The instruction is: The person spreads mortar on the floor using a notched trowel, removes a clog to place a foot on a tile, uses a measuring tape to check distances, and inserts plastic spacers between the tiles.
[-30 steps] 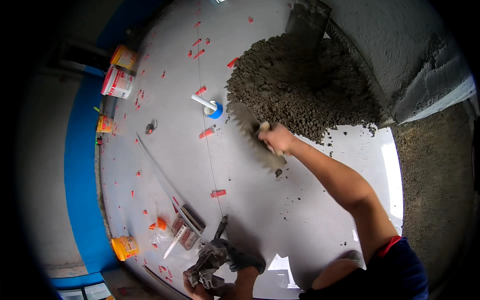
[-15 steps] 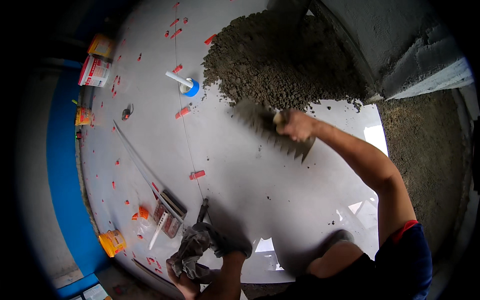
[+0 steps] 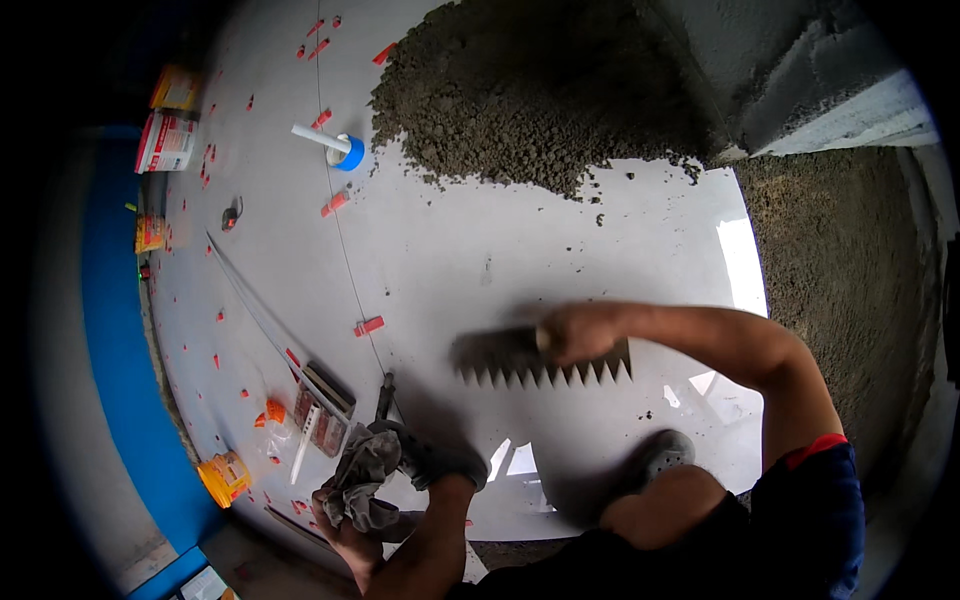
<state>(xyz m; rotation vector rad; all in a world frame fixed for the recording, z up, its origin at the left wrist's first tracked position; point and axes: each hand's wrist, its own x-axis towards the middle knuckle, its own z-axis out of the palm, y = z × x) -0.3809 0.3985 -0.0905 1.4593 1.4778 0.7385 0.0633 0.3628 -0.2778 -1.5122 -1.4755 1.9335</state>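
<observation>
My right hand (image 3: 581,335) grips the handle of a notched steel trowel (image 3: 595,365), held over the pale tiled floor (image 3: 480,250) with its row of pointed teeth toward me. At lower left my left hand (image 3: 338,525) holds a crumpled grey cloth (image 3: 368,475), close to my shod foot. Above the trowel lies a heap of dark crumbly mortar (image 3: 530,95). Left of my feet are a long straightedge (image 3: 255,300), flat tools (image 3: 320,420) and a dark-handled tool (image 3: 386,395).
Red levelling wedges (image 3: 368,326) dot the tiles. A blue tape roll with a white stick (image 3: 345,152) stands near the mortar. Buckets (image 3: 165,142) and a yellow container (image 3: 225,478) line the left edge. A concrete block (image 3: 810,70) and rough screed (image 3: 820,260) lie right.
My right hand and trowel have moved down from the mortar's edge toward me, the blade turning from slanted to nearly horizontal. The view has shifted. My left hand still holds the cloth.
</observation>
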